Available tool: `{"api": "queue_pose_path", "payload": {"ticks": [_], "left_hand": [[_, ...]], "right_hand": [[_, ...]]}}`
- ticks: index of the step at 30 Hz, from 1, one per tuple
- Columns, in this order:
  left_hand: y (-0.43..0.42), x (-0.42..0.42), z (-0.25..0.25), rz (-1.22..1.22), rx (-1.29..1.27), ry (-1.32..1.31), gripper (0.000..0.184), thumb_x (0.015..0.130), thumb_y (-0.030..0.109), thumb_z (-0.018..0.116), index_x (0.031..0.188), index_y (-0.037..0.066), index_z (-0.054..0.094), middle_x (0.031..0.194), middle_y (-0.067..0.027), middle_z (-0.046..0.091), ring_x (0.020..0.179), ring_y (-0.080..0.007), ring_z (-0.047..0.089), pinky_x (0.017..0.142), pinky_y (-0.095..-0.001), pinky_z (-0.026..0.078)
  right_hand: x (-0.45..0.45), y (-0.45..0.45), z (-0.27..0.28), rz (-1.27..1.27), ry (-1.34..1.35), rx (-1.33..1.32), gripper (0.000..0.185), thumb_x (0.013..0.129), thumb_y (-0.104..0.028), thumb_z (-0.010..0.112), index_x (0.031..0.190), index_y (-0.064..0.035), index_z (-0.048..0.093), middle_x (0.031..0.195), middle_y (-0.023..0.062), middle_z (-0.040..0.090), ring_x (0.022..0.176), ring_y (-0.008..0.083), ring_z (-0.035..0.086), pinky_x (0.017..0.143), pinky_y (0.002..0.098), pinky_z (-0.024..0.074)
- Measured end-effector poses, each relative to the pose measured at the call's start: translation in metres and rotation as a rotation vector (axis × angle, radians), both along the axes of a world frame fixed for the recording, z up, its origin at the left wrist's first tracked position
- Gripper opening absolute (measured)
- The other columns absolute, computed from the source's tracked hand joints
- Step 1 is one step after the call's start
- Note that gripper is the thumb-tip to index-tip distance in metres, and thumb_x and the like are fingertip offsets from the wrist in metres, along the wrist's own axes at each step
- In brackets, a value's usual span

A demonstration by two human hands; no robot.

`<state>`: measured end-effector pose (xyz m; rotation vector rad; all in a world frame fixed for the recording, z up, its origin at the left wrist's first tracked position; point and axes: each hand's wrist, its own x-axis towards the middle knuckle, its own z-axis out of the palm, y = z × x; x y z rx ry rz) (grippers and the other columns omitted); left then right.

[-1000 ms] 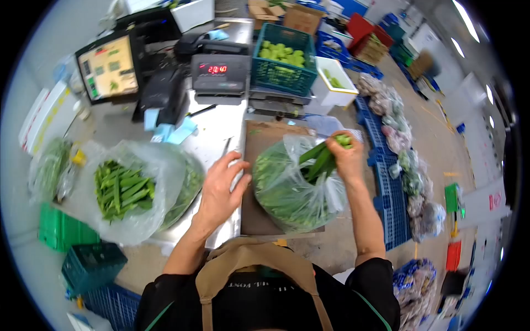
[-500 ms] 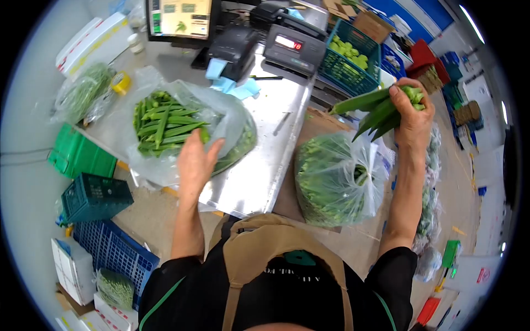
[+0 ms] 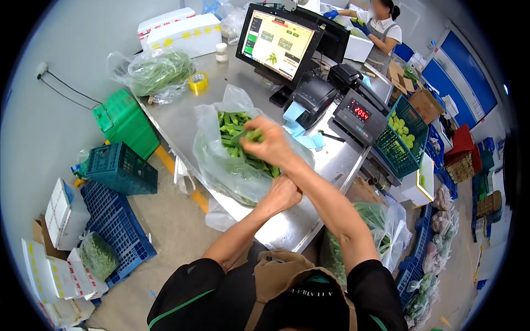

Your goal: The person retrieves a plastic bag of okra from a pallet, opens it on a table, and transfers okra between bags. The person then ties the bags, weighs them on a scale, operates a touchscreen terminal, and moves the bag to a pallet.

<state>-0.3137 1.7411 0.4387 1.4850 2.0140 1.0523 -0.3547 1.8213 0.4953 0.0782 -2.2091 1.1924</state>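
An open clear plastic bag (image 3: 207, 149) full of green okra (image 3: 229, 129) lies on the metal table (image 3: 281, 229). Over its mouth, my right hand (image 3: 268, 140) is closed around a few okra pods (image 3: 253, 135), touching or just above the pile. My left hand (image 3: 282, 194) is curled into a fist at the bag's near right edge, under my right forearm. What its fingers hold is hidden. Beside the table, below my right arm, stands a second clear bag of green vegetables (image 3: 375, 218), partly covered by the arm.
A scale (image 3: 361, 116) with red digits, a printer (image 3: 314, 99) and a monitor (image 3: 276, 47) stand behind the bag. Yellow tape (image 3: 197, 82) and a bagged bunch of greens (image 3: 160, 74) lie at left. A green crate (image 3: 408, 140) is at right. A co-worker (image 3: 381, 36) in blue gloves works beyond.
My right hand has swung from the right over to the open bag, with okra in it. My left hand has moved to the bag's near edge and closed. The view has turned.
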Motion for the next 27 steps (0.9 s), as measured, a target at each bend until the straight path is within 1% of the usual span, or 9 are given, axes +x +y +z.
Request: {"api": "queue_pose_path", "payload": {"ticks": [1, 3, 9, 10, 14, 17, 22, 24, 27], "left_hand": [[-0.002, 0.0, -0.003, -0.008, 0.02, -0.028, 0.023, 0.079, 0.007, 0.057, 0.1, -0.003, 0.059, 0.101, -0.0273, 0.062, 0.095, -0.0429, 0.059, 0.081, -0.049, 0.047], [-0.009, 0.002, -0.012, -0.037, 0.058, -0.082, 0.028, 0.08, 0.008, 0.058, 0.105, -0.004, 0.059, 0.105, -0.0277, 0.061, 0.099, -0.0425, 0.059, 0.084, -0.0484, 0.047], [-0.024, -0.009, 0.016, -0.017, 0.032, -0.146, 0.035, 0.083, 0.012, 0.061, 0.115, -0.003, 0.058, 0.107, -0.026, 0.062, 0.097, -0.0403, 0.061, 0.087, -0.0459, 0.048], [-0.026, -0.011, -0.006, 0.047, 0.169, -0.143, 0.038, 0.083, 0.014, 0.065, 0.116, -0.003, 0.058, 0.107, -0.0238, 0.063, 0.097, -0.0387, 0.061, 0.087, -0.046, 0.047], [-0.014, 0.008, 0.028, 0.229, 0.421, 0.329, 0.037, 0.081, 0.003, 0.066, 0.116, -0.003, 0.058, 0.119, -0.0201, 0.059, 0.111, -0.0359, 0.054, 0.095, -0.0421, 0.042], [0.011, 0.052, 0.042, -0.055, 0.496, 0.106, 0.031, 0.08, 0.002, 0.066, 0.111, -0.001, 0.061, 0.119, -0.0185, 0.059, 0.113, -0.0351, 0.054, 0.097, -0.0406, 0.041], [0.074, 0.156, 0.026, -0.591, 0.41, -0.016, 0.043, 0.079, 0.014, 0.071, 0.118, -0.002, 0.057, 0.119, -0.0194, 0.059, 0.11, -0.0364, 0.056, 0.094, -0.042, 0.043], [0.097, 0.193, 0.006, -0.623, 0.275, -0.078, 0.044, 0.08, 0.014, 0.071, 0.118, -0.003, 0.057, 0.117, -0.0191, 0.06, 0.105, -0.0351, 0.058, 0.09, -0.0417, 0.045], [0.12, 0.227, -0.024, -0.662, 0.089, -0.249, 0.037, 0.08, 0.011, 0.069, 0.114, -0.003, 0.06, 0.102, -0.0169, 0.066, 0.091, -0.029, 0.064, 0.08, -0.0364, 0.05]], "right_hand": [[-0.004, 0.004, -0.018, 0.047, -0.231, 0.242, 0.05, 0.07, -0.018, 0.077, 0.115, -0.0027, 0.061, 0.111, 0.0204, 0.057, 0.104, 0.0316, 0.058, 0.088, 0.0404, 0.0487], [0.01, 0.006, -0.041, -0.058, -0.368, 0.749, 0.061, 0.071, -0.022, 0.076, 0.126, -0.006, 0.056, 0.123, 0.0232, 0.05, 0.114, 0.0376, 0.052, 0.096, 0.0447, 0.0452], [0.128, 0.039, 0.021, -0.078, -0.161, 0.337, 0.049, 0.076, -0.011, 0.073, 0.123, -0.0087, 0.059, 0.125, 0.0161, 0.056, 0.107, 0.0312, 0.059, 0.088, 0.0391, 0.0499], [0.162, 0.046, 0.039, -0.232, -0.145, 0.391, 0.043, 0.077, -0.007, 0.07, 0.118, -0.0066, 0.06, 0.12, 0.0158, 0.059, 0.1, 0.0307, 0.062, 0.083, 0.0382, 0.0512], [0.32, 0.078, 0.062, -0.946, -0.292, 0.471, 0.02, 0.077, 0.002, 0.06, 0.096, 0.0016, 0.063, 0.098, 0.0183, 0.065, 0.082, 0.0319, 0.066, 0.071, 0.0371, 0.0526], [0.425, 0.077, 0.05, -1.178, -0.694, 0.441, 0.016, 0.074, 0.005, 0.055, 0.085, 0.0036, 0.066, 0.088, 0.0221, 0.066, 0.081, 0.0335, 0.067, 0.072, 0.0379, 0.0529], [0.454, 0.05, -0.012, -0.863, -0.992, -0.045, 0.023, 0.071, 0.006, 0.055, 0.088, 0.0016, 0.07, 0.092, 0.0249, 0.066, 0.088, 0.0377, 0.065, 0.08, 0.0423, 0.0517], [0.445, 0.059, -0.048, -0.876, -1.114, 0.017, 0.014, 0.072, 0.0, 0.058, 0.081, 0.0044, 0.067, 0.081, 0.0242, 0.066, 0.087, 0.0364, 0.064, 0.078, 0.0405, 0.0511], [0.469, 0.112, -0.142, -0.779, -1.181, 0.341, 0.02, 0.074, -0.006, 0.06, 0.088, 0.0044, 0.068, 0.096, 0.0251, 0.066, 0.097, 0.0353, 0.063, 0.083, 0.0386, 0.051]]}}
